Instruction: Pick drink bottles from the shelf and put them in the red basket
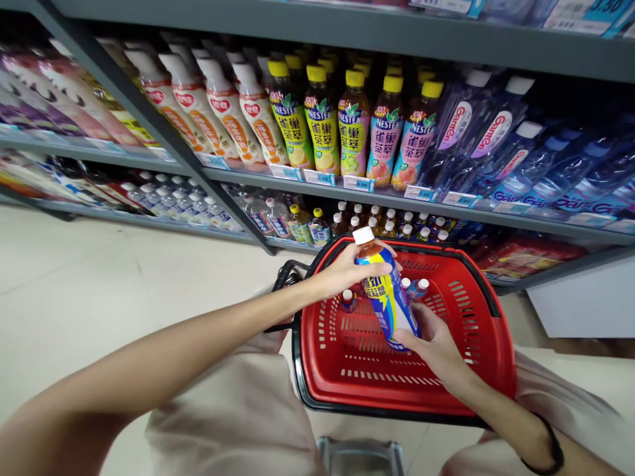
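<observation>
Bottle [385, 294] (over basket [479, 334]): left fingers [373, 270] clamp its shoulder, right fingers [409, 338] clamp base.

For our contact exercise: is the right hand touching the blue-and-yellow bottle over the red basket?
Touching. The head view shows the right hand cupping the lower end of the bottle, its fingers wrapped against the label with no gap.

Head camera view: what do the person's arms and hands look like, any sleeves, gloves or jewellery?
Both forearms are bare, with no sleeves in view. The left hand and right hand wear no gloves, and no rings show. A thin black band circles the right wrist.
</observation>
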Demonstrator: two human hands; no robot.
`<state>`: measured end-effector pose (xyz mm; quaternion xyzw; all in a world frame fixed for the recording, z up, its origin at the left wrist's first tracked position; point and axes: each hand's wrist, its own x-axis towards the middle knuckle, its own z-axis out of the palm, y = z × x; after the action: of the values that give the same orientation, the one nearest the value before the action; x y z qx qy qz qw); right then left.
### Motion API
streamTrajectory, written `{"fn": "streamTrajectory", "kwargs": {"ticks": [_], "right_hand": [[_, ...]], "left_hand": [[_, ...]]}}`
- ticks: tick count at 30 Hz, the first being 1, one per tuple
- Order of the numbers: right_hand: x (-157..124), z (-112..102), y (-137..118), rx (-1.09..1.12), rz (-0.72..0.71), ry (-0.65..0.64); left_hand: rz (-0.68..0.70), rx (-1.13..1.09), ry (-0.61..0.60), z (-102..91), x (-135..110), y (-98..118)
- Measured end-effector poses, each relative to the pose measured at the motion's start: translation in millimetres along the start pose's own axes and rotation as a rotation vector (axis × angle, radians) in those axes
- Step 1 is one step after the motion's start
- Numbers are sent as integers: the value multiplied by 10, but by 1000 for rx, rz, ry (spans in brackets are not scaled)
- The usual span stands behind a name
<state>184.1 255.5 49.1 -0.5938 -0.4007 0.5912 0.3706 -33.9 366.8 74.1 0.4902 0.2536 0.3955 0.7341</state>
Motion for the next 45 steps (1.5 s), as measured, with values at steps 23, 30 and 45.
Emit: {"fn": "streamTrajectory", "kwargs": {"ticks": [23,30,45], "right_hand": [[102,-218,-200,56,-252,19],[122,-274,-264,154,-205,41],[42,-314,-315,294,4,-166]], "left_hand": [[-169,-255,362,-102,168,-128],[-119,-283,401,-106,142,-59],[-183,-149,410,-45,143,-120]]}}
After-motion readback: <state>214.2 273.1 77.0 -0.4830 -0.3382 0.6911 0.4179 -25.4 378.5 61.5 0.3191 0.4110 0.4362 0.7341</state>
